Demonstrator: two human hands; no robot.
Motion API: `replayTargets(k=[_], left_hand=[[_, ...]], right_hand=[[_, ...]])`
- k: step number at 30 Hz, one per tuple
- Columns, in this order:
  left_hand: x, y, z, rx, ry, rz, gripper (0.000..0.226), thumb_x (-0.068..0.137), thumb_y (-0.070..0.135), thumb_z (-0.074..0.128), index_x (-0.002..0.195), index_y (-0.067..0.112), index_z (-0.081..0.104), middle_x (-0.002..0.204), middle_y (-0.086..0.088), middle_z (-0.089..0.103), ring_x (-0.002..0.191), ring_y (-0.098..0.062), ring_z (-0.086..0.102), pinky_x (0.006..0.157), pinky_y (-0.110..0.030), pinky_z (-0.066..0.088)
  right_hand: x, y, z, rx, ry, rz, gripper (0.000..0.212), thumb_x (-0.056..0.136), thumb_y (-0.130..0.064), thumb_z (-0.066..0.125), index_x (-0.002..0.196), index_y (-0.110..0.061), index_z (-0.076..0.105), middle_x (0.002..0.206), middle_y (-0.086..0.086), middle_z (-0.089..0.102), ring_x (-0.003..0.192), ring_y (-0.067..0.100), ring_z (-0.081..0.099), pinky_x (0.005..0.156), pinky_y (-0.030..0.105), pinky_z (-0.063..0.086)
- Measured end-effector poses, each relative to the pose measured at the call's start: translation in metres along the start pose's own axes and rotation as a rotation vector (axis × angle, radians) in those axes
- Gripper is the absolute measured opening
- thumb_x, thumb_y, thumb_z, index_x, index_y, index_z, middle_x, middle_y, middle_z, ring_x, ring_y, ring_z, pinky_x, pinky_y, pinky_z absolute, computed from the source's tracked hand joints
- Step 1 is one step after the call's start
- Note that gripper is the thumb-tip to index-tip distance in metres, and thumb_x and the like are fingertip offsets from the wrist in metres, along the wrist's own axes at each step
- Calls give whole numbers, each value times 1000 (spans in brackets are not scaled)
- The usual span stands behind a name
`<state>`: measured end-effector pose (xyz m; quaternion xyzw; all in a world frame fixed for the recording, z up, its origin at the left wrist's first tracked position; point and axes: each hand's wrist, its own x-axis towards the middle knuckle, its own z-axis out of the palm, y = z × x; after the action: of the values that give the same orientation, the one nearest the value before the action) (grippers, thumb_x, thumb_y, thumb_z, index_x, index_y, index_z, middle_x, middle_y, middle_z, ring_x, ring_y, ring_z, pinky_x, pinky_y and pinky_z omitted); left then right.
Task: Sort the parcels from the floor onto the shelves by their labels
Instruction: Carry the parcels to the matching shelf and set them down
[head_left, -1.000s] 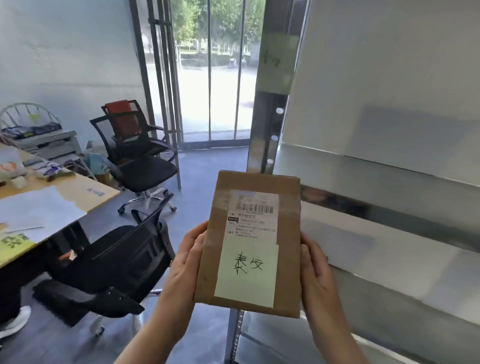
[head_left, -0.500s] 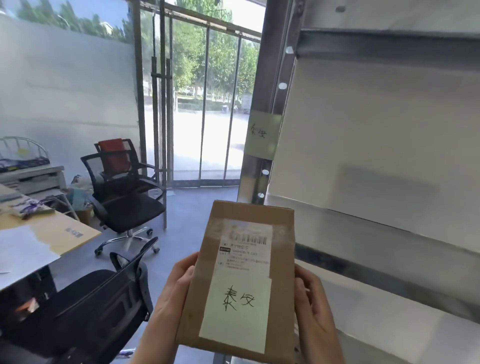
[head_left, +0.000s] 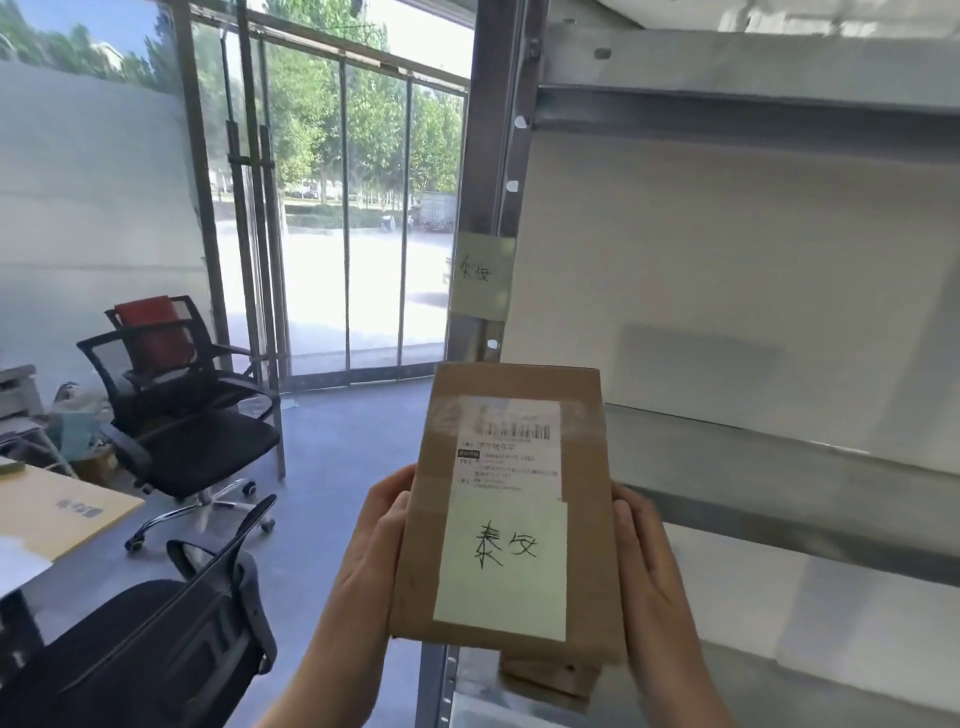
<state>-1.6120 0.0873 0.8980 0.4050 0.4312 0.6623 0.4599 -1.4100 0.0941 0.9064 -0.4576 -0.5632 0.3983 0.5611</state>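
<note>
Cardboard parcel (head_left: 511, 514) held up mid-air in front of metal shelves (head_left: 779, 457), label side facing camera. Left hand (head_left: 371, 561) wrapped on left edge, right hand (head_left: 647, 577) flat along right edge, so both grips closed on it. Pale green note (head_left: 501, 566) on parcel has same handwritten characters as green tag (head_left: 480, 275) on shelf upright. Another parcel (head_left: 550, 680) peeks out below, on lower shelf. Office chairs (head_left: 192, 431) off left.
</note>
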Motion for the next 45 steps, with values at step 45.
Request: replayTargets(k=[45], left_hand=[[136,6,165,190,-103,-272,37,104,36,34,82,23,62,76,-5,68,68,-18,64,50,-24,53]], right_hand=[[203,18,-96,-115,120,306,48,96,-54,38,129,-27,59,128,1,64,113,19,60,99,39,49]])
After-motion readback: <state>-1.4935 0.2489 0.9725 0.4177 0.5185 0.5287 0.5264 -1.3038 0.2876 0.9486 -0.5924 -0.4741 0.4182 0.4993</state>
